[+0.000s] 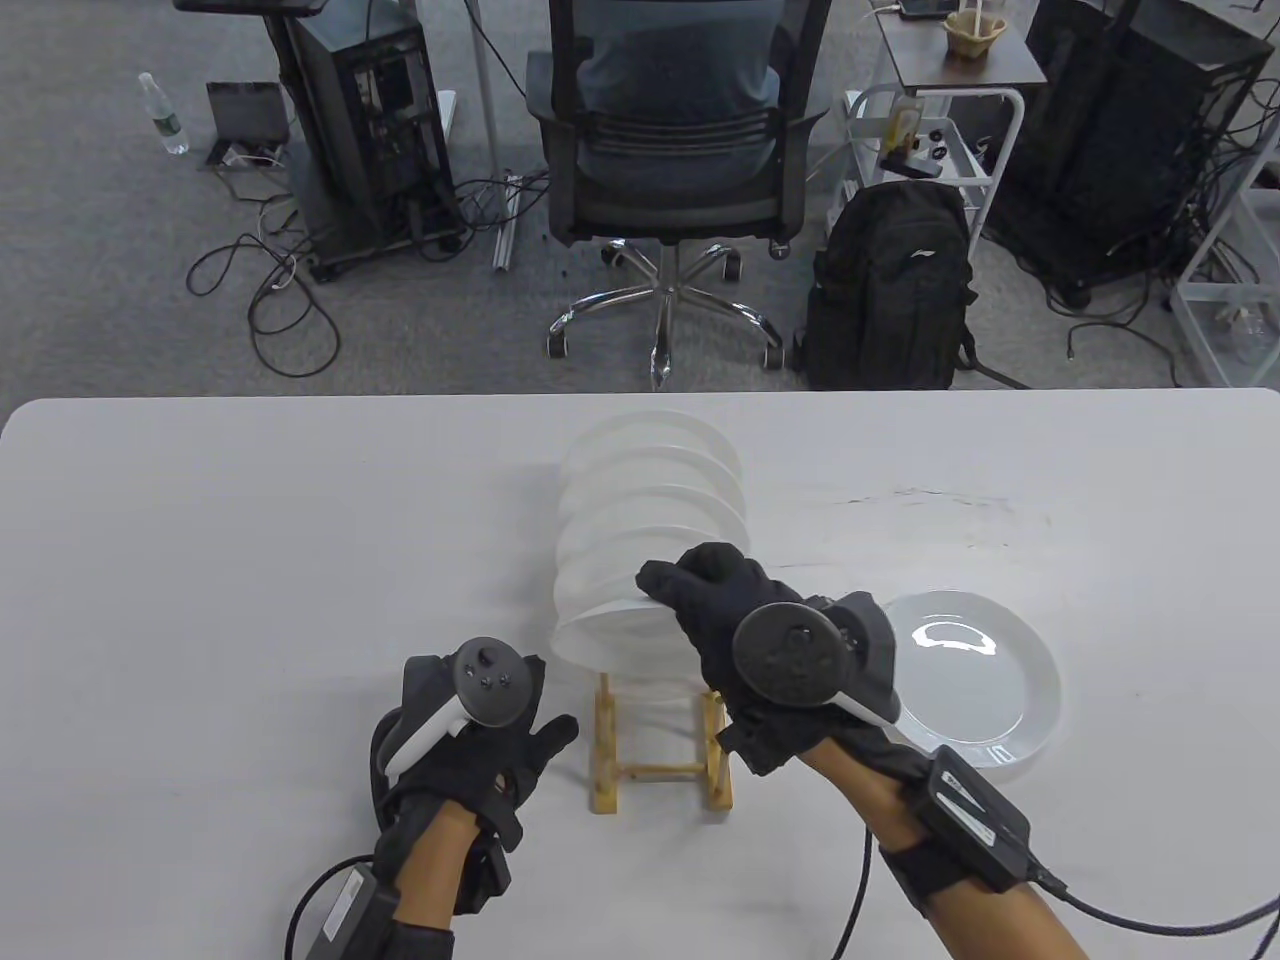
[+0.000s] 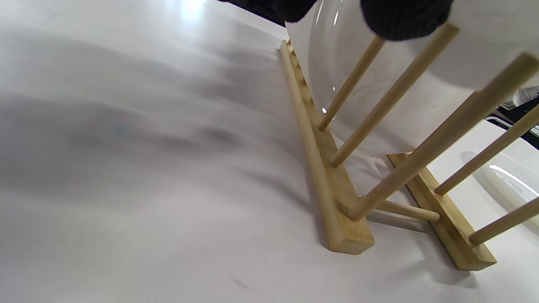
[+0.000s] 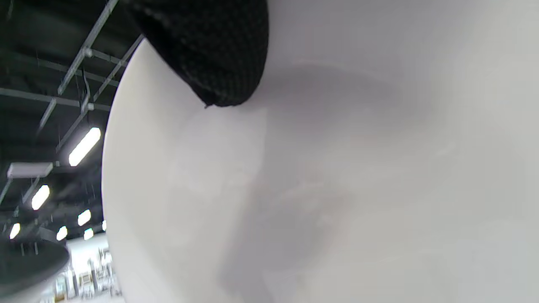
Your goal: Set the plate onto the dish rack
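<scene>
A wooden dish rack stands at the table's middle with several white plates upright in it. My right hand grips the rim of the nearest white plate, which leans in the rack's front slots. That plate fills the right wrist view, with a gloved fingertip on it. My left hand rests on the table just left of the rack, holding nothing. The left wrist view shows the rack's rails and dowels and the plate's underside. Another white plate lies flat to the right.
The white table's far edge runs behind the rack. An office chair, a black backpack and cabinets with cables stand on the floor beyond it.
</scene>
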